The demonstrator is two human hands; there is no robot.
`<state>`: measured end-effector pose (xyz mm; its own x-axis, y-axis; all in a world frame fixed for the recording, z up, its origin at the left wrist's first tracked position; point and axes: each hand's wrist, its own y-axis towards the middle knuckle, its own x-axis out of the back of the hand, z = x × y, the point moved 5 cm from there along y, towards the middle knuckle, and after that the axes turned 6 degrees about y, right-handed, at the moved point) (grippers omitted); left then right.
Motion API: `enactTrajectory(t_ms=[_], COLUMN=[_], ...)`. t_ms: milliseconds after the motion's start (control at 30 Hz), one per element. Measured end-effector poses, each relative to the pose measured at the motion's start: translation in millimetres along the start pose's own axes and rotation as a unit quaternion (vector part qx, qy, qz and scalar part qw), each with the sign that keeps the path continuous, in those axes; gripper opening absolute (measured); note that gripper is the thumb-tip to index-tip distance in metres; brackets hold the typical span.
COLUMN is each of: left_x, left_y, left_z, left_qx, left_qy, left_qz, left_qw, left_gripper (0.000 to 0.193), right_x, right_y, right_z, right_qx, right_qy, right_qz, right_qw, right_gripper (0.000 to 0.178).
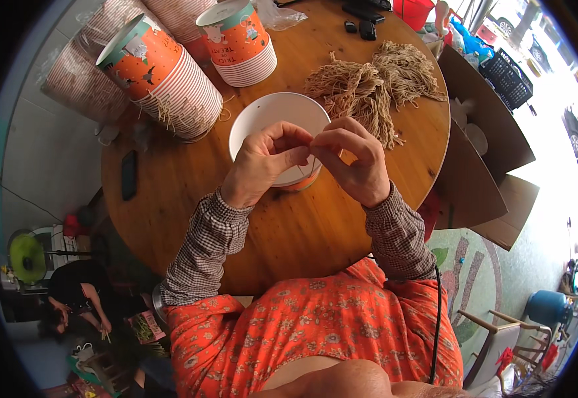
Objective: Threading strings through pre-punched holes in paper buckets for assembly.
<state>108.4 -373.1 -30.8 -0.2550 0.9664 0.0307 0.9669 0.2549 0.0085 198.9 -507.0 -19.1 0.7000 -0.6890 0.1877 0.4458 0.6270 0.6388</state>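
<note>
A round paper bucket (282,106), white inside with an orange printed outside, stands on the table before me. Above its near rim, my left hand (267,159) and my right hand (357,158) meet, thumb and fingertips pinched together. Between them runs a thin cord (313,163), its short end hanging down over the bucket; the fingers hide most of it. Beyond my right hand lie loose bundles of beige twisted cords (375,86). To the left leans a tall nested stack of orange and green-rimmed buckets (169,79), with cord strands hanging along its side.
Another bucket stack (242,53) and plastic-wrapped stacks (80,83) stand at the far left of the round wooden table (289,245). A dark phone (129,175) lies near the left edge. An open cardboard box (474,159) adjoins the right edge. A person (80,292) sits at lower left.
</note>
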Motion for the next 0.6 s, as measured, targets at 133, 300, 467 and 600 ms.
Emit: enactTrajectory(t_ms=[133, 300, 467, 600], left_x=[-4.7, -7.1, -4.8, -0.8], left_y=[0.1, -1.0, -4.0, -5.3], left_z=[-0.6, -0.8, -3.2, -1.8], left_qx=[-0.003, -0.020, -0.039, -0.077], left_qy=[-0.015, -0.017, 0.031, 0.116], left_qz=[0.004, 0.003, -0.032, -0.057], left_qw=[1.000, 1.000, 0.998, 0.989], left_gripper=[0.023, 0.031, 0.027, 0.019], right_x=[-1.0, -2.5, -0.4, -2.6], right_y=[0.3, -3.4, -10.6, -13.9], right_z=[-4.2, -16.4, -28.9, -23.0], right_qx=[-0.024, -0.129, -0.168, -0.171], right_qy=[0.004, 0.057, 0.083, 0.068], right_qz=[-0.013, 0.002, -0.010, 0.004], right_qw=[1.000, 0.990, 0.982, 0.983], right_gripper=[0.010, 0.009, 0.015, 0.016])
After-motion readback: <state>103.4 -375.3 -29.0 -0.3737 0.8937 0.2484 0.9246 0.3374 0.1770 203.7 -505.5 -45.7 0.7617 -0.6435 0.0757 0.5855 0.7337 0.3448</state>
